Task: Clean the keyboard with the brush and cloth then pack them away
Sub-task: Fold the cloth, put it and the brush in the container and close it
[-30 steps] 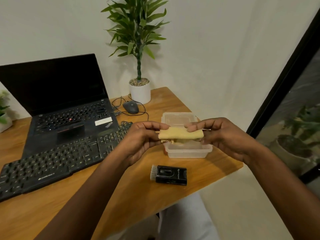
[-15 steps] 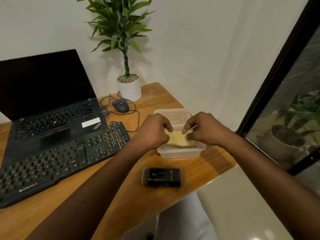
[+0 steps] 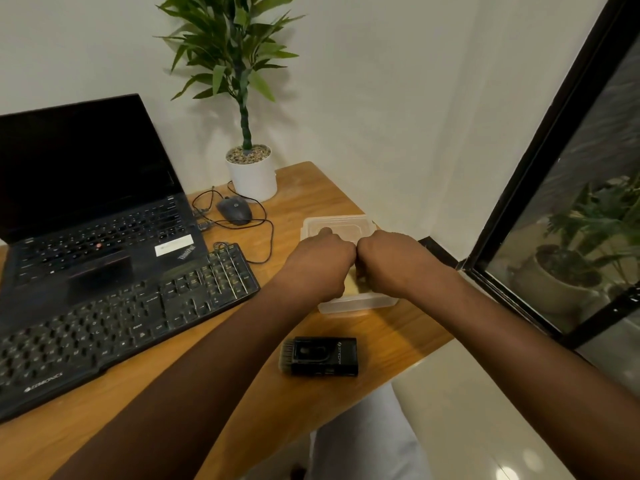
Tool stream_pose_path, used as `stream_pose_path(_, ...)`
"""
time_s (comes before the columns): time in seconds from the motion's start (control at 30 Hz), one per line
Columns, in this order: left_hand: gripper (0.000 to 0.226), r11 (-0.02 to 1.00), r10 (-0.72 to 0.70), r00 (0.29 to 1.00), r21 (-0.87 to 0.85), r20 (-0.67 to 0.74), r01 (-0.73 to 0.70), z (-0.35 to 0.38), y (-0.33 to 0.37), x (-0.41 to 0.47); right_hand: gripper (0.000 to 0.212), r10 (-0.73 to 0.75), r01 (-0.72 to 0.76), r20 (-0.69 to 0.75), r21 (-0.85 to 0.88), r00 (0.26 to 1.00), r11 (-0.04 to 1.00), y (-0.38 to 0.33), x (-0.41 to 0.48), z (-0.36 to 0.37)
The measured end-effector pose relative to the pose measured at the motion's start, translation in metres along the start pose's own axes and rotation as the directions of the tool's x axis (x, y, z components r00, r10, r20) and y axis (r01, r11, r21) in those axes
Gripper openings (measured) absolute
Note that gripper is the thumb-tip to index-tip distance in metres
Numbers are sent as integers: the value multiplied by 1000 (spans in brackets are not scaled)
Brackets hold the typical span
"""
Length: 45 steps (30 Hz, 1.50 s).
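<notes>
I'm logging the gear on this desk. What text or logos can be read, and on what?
"ThinkPad": laptop palm rest.
"hp": mouse.
"ZEBRONICS", as far as it reads: keyboard front edge.
Too blurred or small: the white sticker on the laptop, the brush marking, the key legends.
</notes>
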<state>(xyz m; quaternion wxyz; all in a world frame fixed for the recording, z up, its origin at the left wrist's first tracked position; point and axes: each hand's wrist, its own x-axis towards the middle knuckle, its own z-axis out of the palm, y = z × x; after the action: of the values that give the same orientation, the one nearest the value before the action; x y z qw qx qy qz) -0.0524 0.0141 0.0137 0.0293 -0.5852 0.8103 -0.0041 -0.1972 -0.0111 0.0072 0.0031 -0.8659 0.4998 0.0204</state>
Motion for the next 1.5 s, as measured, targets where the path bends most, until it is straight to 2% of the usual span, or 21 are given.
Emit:
stream_pose_path(0.03, 9, 999, 17, 1000, 32, -21, -16, 1, -2, 0, 19, -4, 4, 1, -8, 1000, 1000, 0, 0, 1)
stream_pose_path(0.1, 22, 995, 40, 999, 96, -25, -38, 2, -6, -2, 24, -7, 7, 23, 15, 1000, 1000, 1, -1, 1)
stream_pose_path(0.17, 28, 996, 44, 999, 77, -3, -44, 3, -14, -6, 28, -8, 6, 53, 48, 999, 999, 3, -1, 1)
stream_pose_path(0.3, 32, 995, 5, 998, -102, -67, -12, 1, -31, -19, 31, 10, -6, -32, 127, 999, 992, 12, -7, -4)
stream_pose_path(0.4, 28, 967, -29, 979, -253, -204, -24, -7, -43, -42, 27, 40, -11, -87, 315, 995, 949, 8, -21, -16)
stream_pose_path(0.47, 24, 940, -67, 967, -341, -247, -21, -12, -49, -61, 21, 40, 9, -104, 433, 994, 901, -2, -37, -24)
stream_pose_path(0.63, 21, 865, -164, 969, -499, -185, 52, -8, -57, -117, 16, -16, 58, -80, 559, 997, 827, -31, -75, -18)
stream_pose_path(0.77, 28, 832, -196, 979, -538, -58, 135, 18, -58, -148, 35, -90, 86, -14, 465, 996, 881, -53, -85, 11)
stream_pose_path(0.83, 45, 827, -188, 982, -541, -11, 152, 31, -57, -158, 43, -117, 121, -36, 397, 993, 910, -62, -86, 21)
stream_pose_path(0.97, 77, 827, -91, 996, -556, 6, 79, 52, -51, -164, 45, -167, 170, -34, 290, 985, 942, -73, -87, 33)
stream_pose_path(1.13, 74, 822, -63, 998, -568, -20, 40, 64, -42, -160, 47, -162, 162, -27, 319, 986, 934, -74, -88, 37)
stream_pose_path(1.3, 58, 794, -62, 997, -608, -53, 17, 59, -43, -157, 48, -144, 134, -18, 498, 989, 857, -69, -92, 31)
stream_pose_path(1.4, 58, 790, -76, 991, -613, -111, -8, 49, -45, -157, 40, -90, 50, 20, 700, 996, 712, -62, -88, 27)
stream_pose_path(1.5, 59, 783, -87, 982, -621, -165, -35, 38, -41, -155, 32, -71, -30, 86, 817, 994, 576, -57, -83, 17)
